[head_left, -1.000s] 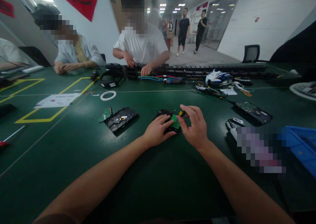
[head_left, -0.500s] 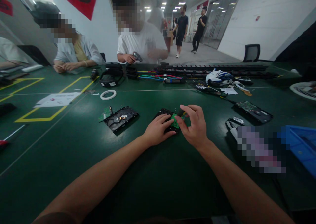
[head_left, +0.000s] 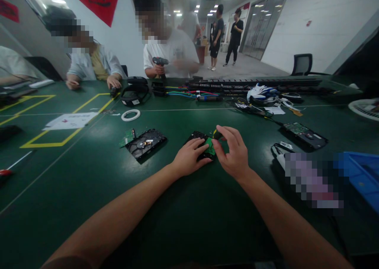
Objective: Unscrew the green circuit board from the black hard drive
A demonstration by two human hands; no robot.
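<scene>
A black hard drive (head_left: 199, 134) with a green circuit board (head_left: 211, 145) lies in front of me on the table. My left hand (head_left: 191, 155) steadies it, fingers across its top and thumb along the near edge. Over the drive's right side, my right hand (head_left: 232, 150) pinches a small screwdriver (head_left: 217, 134) with a black and yellow handle. Its tip is hidden by my fingers. Left of my hands is an opened drive casing (head_left: 146, 143), with a loose green circuit board (head_left: 128, 138) at its left edge.
Another hard drive (head_left: 304, 136) lies at right, near a blue bin (head_left: 363, 178) and a blurred-out pinkish item (head_left: 310, 180). A white tape roll (head_left: 130, 115) and paper (head_left: 69, 121) lie left. Gloves (head_left: 262, 92) and cables are farther back. Across the table, a person holds a power drill (head_left: 160, 62).
The screwdriver handle now shows more clearly and stands more upright in my right fingers. My left hand stays put. Across the table, one person lifts the drill and another reaches to a dark object.
</scene>
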